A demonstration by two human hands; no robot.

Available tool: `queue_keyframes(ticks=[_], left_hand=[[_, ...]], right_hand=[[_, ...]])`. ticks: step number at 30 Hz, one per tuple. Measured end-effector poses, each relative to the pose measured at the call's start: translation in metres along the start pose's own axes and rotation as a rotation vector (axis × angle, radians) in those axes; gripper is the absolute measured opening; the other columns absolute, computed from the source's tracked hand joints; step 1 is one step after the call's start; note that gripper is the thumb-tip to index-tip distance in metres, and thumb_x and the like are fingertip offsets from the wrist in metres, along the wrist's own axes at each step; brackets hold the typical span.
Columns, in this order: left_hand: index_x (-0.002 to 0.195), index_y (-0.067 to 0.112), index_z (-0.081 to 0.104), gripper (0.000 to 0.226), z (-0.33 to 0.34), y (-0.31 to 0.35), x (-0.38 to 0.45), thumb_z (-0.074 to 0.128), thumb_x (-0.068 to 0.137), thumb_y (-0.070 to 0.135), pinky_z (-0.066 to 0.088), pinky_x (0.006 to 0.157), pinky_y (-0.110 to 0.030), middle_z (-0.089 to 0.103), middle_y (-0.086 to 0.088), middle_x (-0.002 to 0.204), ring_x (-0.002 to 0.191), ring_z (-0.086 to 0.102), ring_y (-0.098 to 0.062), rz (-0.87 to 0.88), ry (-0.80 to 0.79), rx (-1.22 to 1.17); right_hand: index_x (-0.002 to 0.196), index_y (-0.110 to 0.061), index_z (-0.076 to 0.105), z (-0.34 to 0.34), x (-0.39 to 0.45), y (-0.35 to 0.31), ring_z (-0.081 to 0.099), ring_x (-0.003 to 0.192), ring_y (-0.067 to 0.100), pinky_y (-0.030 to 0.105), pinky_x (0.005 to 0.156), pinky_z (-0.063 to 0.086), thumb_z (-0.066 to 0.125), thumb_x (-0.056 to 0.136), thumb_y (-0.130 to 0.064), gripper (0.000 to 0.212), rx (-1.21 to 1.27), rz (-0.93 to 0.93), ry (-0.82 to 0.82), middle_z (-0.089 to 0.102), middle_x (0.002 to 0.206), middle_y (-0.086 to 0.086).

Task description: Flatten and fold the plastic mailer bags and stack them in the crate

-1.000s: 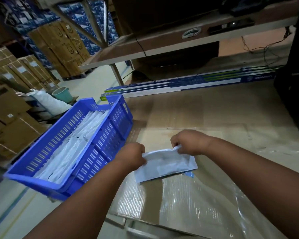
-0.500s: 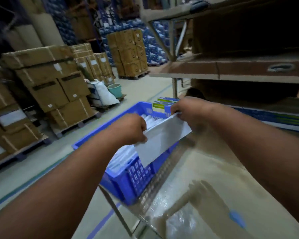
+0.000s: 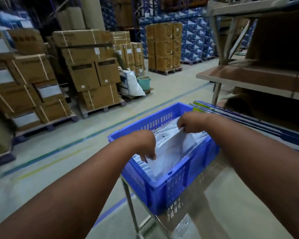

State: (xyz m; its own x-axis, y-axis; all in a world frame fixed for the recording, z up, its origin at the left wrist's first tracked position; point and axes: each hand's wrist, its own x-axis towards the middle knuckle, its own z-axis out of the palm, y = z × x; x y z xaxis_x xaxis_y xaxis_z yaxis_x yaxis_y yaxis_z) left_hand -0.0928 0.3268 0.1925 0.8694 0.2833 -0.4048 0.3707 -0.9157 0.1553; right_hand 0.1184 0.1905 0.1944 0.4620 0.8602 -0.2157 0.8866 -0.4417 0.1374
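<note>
Blue slotted crate (image 3: 160, 190), white mailer bags (image 3: 171, 152), brown cartons (image 3: 86, 73), teal bucket (image 3: 144, 82), blue-and-white patterned boxes (image 3: 193, 40).

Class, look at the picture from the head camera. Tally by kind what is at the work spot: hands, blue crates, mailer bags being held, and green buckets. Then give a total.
Hands: 2, left hand and right hand
Blue crate: 1
Held mailer bag: 1, pinched by both hands over the crate
Green bucket: 1
Total: 5
The stacked bags inside the crate are too blurred to count.
</note>
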Motion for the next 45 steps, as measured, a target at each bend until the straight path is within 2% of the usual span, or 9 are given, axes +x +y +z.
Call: queue_keyframes(ticks=[4, 11, 17, 20, 25, 30, 34, 40, 45], left_hand=[[0.097, 0.0, 0.076, 0.032, 0.018, -0.011, 0.02, 0.075, 0.095, 0.032, 0.039, 0.043, -0.016, 0.08, -0.006, 0.089, 0.076, 0.07, -0.02, 0.041, -0.129, 0.14], [0.066, 0.017, 0.066, 0.038, 0.052, -0.013, 0.054, 0.088, 0.084, 0.041, 0.061, 0.088, -0.042, 0.063, 0.001, 0.064, 0.07, 0.061, -0.028, 0.006, -0.321, 0.385], [0.058, 0.015, 0.066, 0.031, 0.036, -0.016, 0.061, 0.081, 0.084, 0.024, 0.052, 0.068, -0.032, 0.058, 0.002, 0.05, 0.057, 0.057, -0.023, 0.05, -0.194, 0.371], [0.065, 0.014, 0.073, 0.033, 0.039, -0.022, 0.066, 0.087, 0.081, 0.04, 0.061, 0.082, -0.036, 0.068, 0.004, 0.056, 0.065, 0.066, -0.023, 0.051, -0.325, 0.379], [0.091, 0.016, 0.076, 0.021, 0.048, -0.021, 0.071, 0.083, 0.09, 0.036, 0.053, 0.067, -0.034, 0.066, 0.002, 0.074, 0.059, 0.057, -0.021, 0.144, -0.395, 0.483], [0.108, 0.014, 0.08, 0.026, 0.044, -0.03, 0.08, 0.08, 0.091, 0.034, 0.052, 0.07, -0.035, 0.072, -0.003, 0.091, 0.066, 0.059, -0.023, 0.177, -0.442, 0.507], [0.086, 0.017, 0.074, 0.023, 0.058, -0.032, 0.092, 0.082, 0.089, 0.038, 0.057, 0.084, -0.039, 0.071, -0.003, 0.09, 0.073, 0.061, -0.025, 0.249, -0.449, 0.545], [0.073, 0.017, 0.076, 0.047, 0.031, -0.055, 0.071, 0.067, 0.096, 0.057, 0.051, 0.064, -0.032, 0.071, 0.002, 0.066, 0.066, 0.063, -0.017, 0.413, -0.175, 0.243], [0.068, 0.017, 0.048, 0.063, 0.041, -0.108, 0.036, 0.033, 0.107, 0.064, 0.042, 0.06, -0.04, 0.052, -0.003, 0.067, 0.065, 0.049, -0.022, 0.681, 0.194, 0.186]], right_hand=[[0.102, -0.021, 0.074, 0.028, 0.022, -0.01, 0.068, 0.095, 0.026, 0.035, 0.078, 0.052, 0.065, 0.087, -0.01, 0.02, 0.005, -0.007, -0.21, 0.073, 0.101, 0.002], [0.107, -0.016, 0.072, 0.071, 0.054, -0.031, 0.07, 0.092, 0.031, 0.037, 0.08, 0.058, 0.066, 0.084, -0.015, 0.024, -0.074, -0.04, -0.324, 0.074, 0.102, 0.007], [0.095, -0.031, 0.071, 0.066, 0.06, -0.027, 0.064, 0.095, 0.024, 0.038, 0.085, 0.058, 0.062, 0.087, -0.013, 0.022, -0.007, 0.027, -0.127, 0.069, 0.099, -0.005], [0.088, -0.028, 0.068, 0.069, 0.053, -0.02, 0.064, 0.084, 0.024, 0.034, 0.076, 0.055, 0.066, 0.087, -0.014, 0.014, 0.014, 0.018, -0.264, 0.068, 0.088, -0.003], [0.1, -0.028, 0.074, 0.086, 0.051, -0.017, 0.071, 0.089, 0.027, 0.043, 0.081, 0.062, 0.072, 0.079, -0.024, 0.021, 0.054, 0.045, -0.366, 0.074, 0.093, -0.001], [0.088, -0.02, 0.068, 0.093, 0.061, -0.034, 0.058, 0.076, 0.027, 0.032, 0.067, 0.045, 0.075, 0.086, -0.02, 0.008, -0.085, 0.026, -0.484, 0.065, 0.08, 0.004], [0.109, -0.024, 0.072, 0.087, 0.055, -0.048, 0.059, 0.076, 0.023, 0.029, 0.067, 0.043, 0.074, 0.089, -0.023, 0.02, -0.115, 0.061, -0.502, 0.059, 0.076, -0.005], [0.121, -0.036, 0.064, 0.063, -0.001, -0.08, 0.06, 0.116, 0.015, 0.033, 0.09, 0.047, 0.065, 0.095, -0.056, 0.033, 0.236, 0.167, -0.053, 0.066, 0.121, -0.013], [0.095, -0.034, 0.059, 0.06, -0.07, -0.157, 0.057, 0.083, 0.005, 0.036, 0.077, 0.048, 0.033, 0.1, -0.075, 0.049, 0.39, 0.084, 0.029, 0.063, 0.089, -0.014]])
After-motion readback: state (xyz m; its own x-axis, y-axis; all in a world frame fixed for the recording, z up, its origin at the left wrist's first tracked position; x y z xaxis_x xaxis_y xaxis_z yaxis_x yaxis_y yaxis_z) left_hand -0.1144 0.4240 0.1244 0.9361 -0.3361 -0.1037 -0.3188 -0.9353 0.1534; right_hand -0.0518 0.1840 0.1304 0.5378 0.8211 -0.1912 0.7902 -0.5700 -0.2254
